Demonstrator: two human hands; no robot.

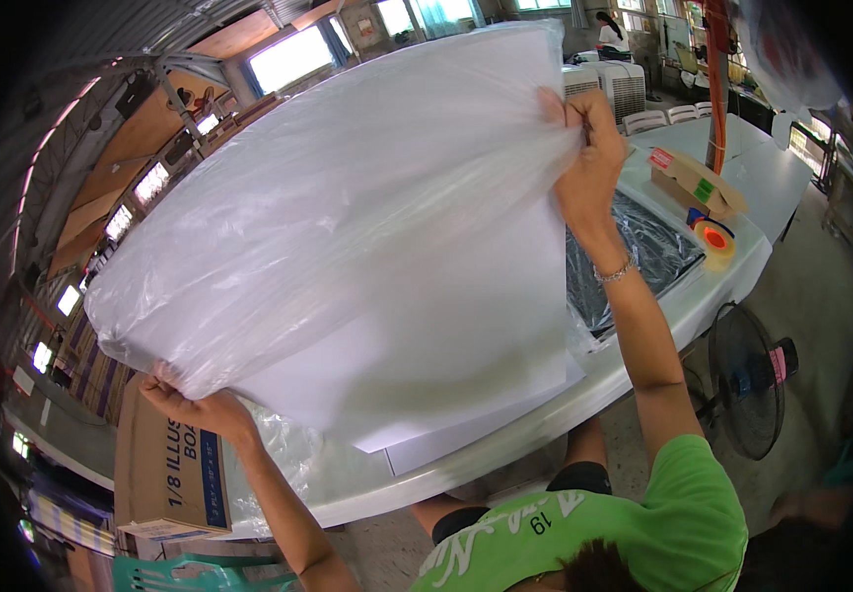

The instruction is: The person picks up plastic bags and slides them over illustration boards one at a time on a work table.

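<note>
A large clear plastic bag [279, 217] is spread partly over a big white board [456, 335] raised above the table. My left hand [200, 405] pinches the plastic at its lower left edge, near a cardboard box. Higher up on the right, my right hand [589, 148] grips a gathered part of the plastic near the board's right edge. The board's lower part is bare of plastic. Another white sheet [476, 434] shows beneath it at the table's front edge.
A brown cardboard box [165, 474] stands at the left. Farther right are a black plastic-wrapped flat item [634, 247], a tape roll [714, 237] and an open carton [698, 183]. A fan [747, 380] stands beside the table [348, 501]; a green chair [190, 574] is at the lower left.
</note>
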